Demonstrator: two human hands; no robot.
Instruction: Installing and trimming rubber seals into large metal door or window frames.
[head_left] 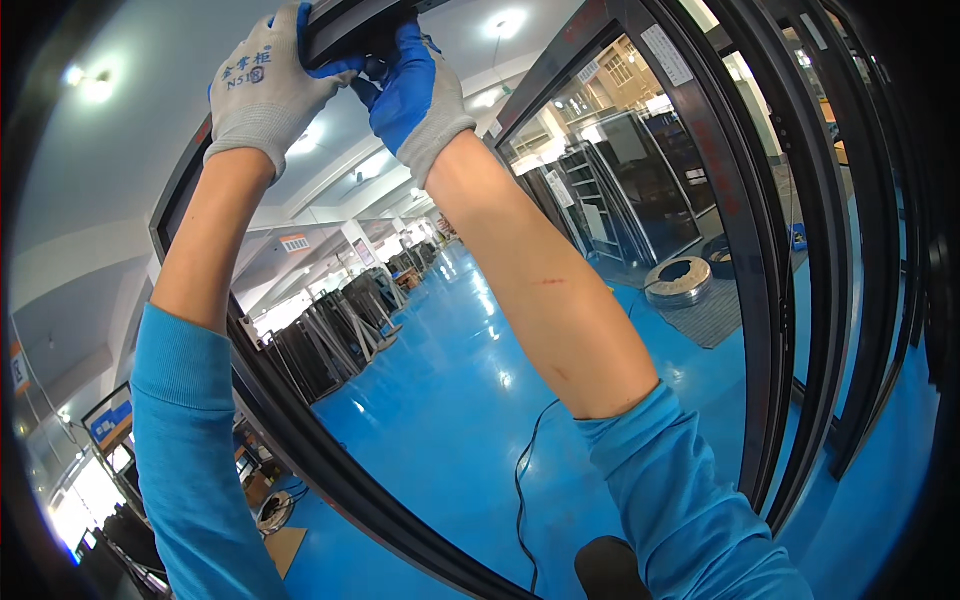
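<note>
Left grip: clasping black bar | right grip: at bar's underside, closure unclear

Overhead bar: above the floor, between the left hand and the right hand
Upright frames: side by side, toward the floor's right side
Cable: on the floor, left of the upright frames
Mat: on the floor, just left of an upright frame
Roll: at the mat's left edge, before the standing panels
Panel row: toward the floor's far left
Cardboard sheet: floor's near left, before a wire coil
</note>
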